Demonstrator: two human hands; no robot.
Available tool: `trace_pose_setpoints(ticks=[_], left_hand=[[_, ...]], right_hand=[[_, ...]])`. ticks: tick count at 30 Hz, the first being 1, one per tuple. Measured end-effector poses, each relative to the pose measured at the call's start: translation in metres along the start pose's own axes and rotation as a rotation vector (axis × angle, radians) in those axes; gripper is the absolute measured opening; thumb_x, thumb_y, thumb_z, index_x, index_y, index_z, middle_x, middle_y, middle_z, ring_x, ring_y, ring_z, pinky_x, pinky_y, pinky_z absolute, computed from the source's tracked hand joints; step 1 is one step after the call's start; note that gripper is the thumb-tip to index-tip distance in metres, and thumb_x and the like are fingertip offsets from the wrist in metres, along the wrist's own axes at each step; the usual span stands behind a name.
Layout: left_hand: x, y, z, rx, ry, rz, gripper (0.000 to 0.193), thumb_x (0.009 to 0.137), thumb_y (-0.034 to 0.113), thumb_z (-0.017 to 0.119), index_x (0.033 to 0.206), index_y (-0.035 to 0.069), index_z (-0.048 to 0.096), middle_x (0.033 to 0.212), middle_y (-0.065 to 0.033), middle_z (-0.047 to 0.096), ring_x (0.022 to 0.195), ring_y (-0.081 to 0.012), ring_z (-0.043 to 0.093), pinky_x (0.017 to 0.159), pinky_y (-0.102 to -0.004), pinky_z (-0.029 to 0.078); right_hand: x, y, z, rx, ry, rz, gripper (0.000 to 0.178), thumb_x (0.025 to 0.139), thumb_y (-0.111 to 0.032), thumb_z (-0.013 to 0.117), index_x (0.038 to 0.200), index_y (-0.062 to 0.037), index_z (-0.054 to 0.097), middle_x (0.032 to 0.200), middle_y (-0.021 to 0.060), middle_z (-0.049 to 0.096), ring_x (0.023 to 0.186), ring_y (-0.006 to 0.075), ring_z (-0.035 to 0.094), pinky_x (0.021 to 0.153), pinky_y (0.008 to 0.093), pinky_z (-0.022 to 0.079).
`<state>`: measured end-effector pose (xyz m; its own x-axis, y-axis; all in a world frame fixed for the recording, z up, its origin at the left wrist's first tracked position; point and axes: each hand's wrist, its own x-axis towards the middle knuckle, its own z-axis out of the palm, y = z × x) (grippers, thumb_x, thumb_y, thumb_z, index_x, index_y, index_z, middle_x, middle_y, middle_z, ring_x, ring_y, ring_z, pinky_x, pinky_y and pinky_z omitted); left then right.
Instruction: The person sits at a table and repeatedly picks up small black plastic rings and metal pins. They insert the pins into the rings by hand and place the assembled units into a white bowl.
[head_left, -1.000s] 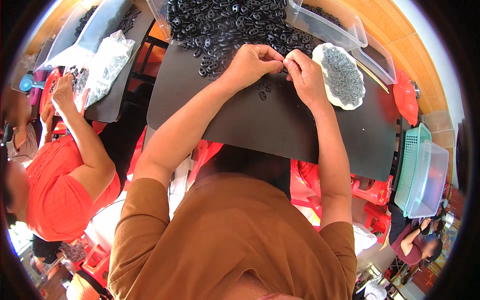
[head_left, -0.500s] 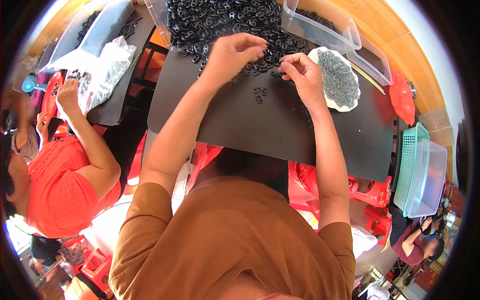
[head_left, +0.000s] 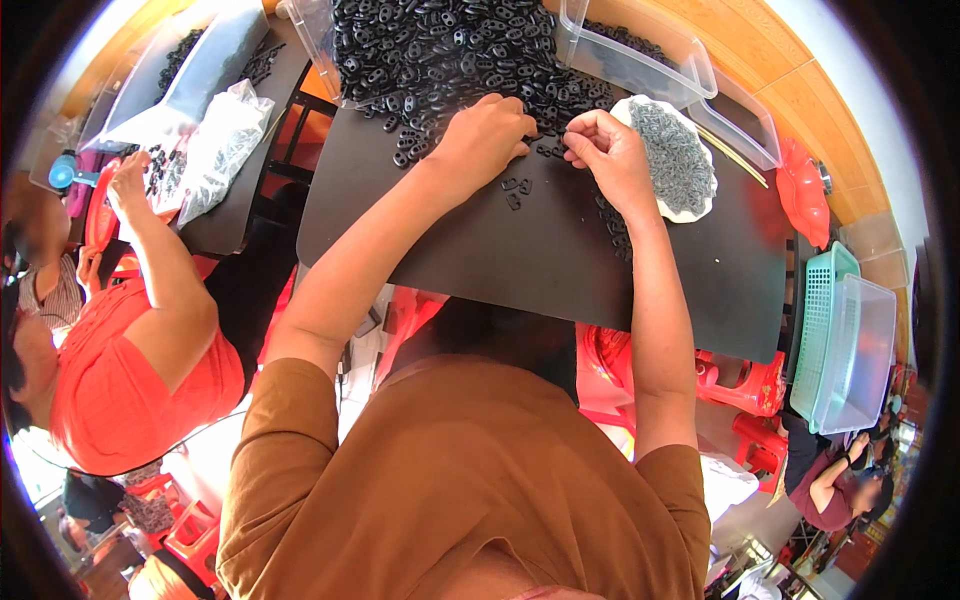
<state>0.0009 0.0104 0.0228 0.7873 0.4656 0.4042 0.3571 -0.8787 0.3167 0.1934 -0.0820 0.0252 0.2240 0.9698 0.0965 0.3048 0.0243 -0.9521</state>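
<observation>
A large heap of small black plastic pieces with two holes (head_left: 440, 60) covers the far side of the dark table (head_left: 480, 250). At the heap's near edge, my left hand (head_left: 482, 143) is closed, its fingers curled down; whatever they hold is hidden. My right hand (head_left: 608, 155) pinches what looks like a small black plastic piece between thumb and fingers, just left of a white scalloped dish (head_left: 688, 214) full of tiny grey parts (head_left: 670, 155). A few loose black pieces (head_left: 515, 190) lie between my hands on the near side. More black pieces (head_left: 613, 228) lie beneath my right wrist.
Clear plastic bins (head_left: 650, 65) stand at the back right, beside thin sticks (head_left: 735, 155) and a red dish (head_left: 803, 195). Right of the table is a green basket (head_left: 815, 320). Red stools (head_left: 745, 380) stand below. A person in red (head_left: 145, 370) works at the left table.
My left hand has come down nearer me and slightly right, its fingers now curled at the heap's edge. My right hand has barely moved. The neighbour's raised arm has shifted.
</observation>
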Motion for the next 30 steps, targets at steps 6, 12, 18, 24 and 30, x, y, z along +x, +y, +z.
trace_pose_setpoints(ticks=[6,12,18,24,30], left_hand=[[-0.001,-0.008,0.006,-0.043,-0.022,0.032,0.016,0.081,0.012,0.069,0.095,0.005,0.068,0.093,-0.0112,0.064,0.097,-0.0310,0.060,0.086,-0.0411,0.049],[-0.004,-0.007,0.006,-0.092,0.058,0.073,0.017,0.083,0.007,0.066,0.099,0.004,0.066,0.094,-0.0128,0.063,0.095,-0.0324,0.061,0.085,-0.0418,0.050],[-0.004,-0.013,0.010,-0.153,0.101,0.107,0.022,0.083,0.004,0.064,0.105,0.004,0.066,0.094,-0.0122,0.063,0.092,-0.0313,0.063,0.081,-0.0392,0.052],[0.000,-0.006,-0.006,-0.680,0.013,-0.248,0.021,0.088,0.003,0.064,0.108,0.003,0.067,0.089,-0.0065,0.069,0.080,-0.0129,0.066,0.075,-0.0248,0.052],[0.000,-0.008,0.005,-1.076,-0.066,-0.386,0.018,0.091,0.005,0.064,0.108,0.000,0.068,0.092,-0.0044,0.070,0.083,-0.0075,0.065,0.078,-0.0221,0.052]], right_hand=[[-0.002,-0.004,0.000,-0.012,0.002,-0.016,0.005,0.090,-0.005,0.066,0.094,-0.0026,0.064,0.083,0.0022,0.067,0.071,0.0089,0.066,0.063,0.0229,0.053],[-0.002,-0.003,-0.001,0.001,0.003,-0.012,0.005,0.090,-0.005,0.066,0.095,-0.0027,0.064,0.083,0.0023,0.066,0.072,0.0092,0.066,0.063,0.0231,0.053],[-0.002,-0.004,-0.001,0.002,0.024,-0.008,0.005,0.090,-0.005,0.066,0.095,-0.0031,0.065,0.082,0.0024,0.067,0.072,0.0091,0.066,0.064,0.0232,0.053],[-0.002,-0.004,-0.003,0.001,0.034,-0.011,0.005,0.090,-0.005,0.066,0.095,-0.0029,0.065,0.083,0.0027,0.067,0.073,0.0095,0.066,0.064,0.0236,0.054],[-0.002,-0.003,0.004,0.196,-0.082,0.018,0.008,0.092,-0.010,0.066,0.096,-0.0041,0.063,0.085,0.0028,0.067,0.076,0.0106,0.066,0.067,0.0233,0.054]])
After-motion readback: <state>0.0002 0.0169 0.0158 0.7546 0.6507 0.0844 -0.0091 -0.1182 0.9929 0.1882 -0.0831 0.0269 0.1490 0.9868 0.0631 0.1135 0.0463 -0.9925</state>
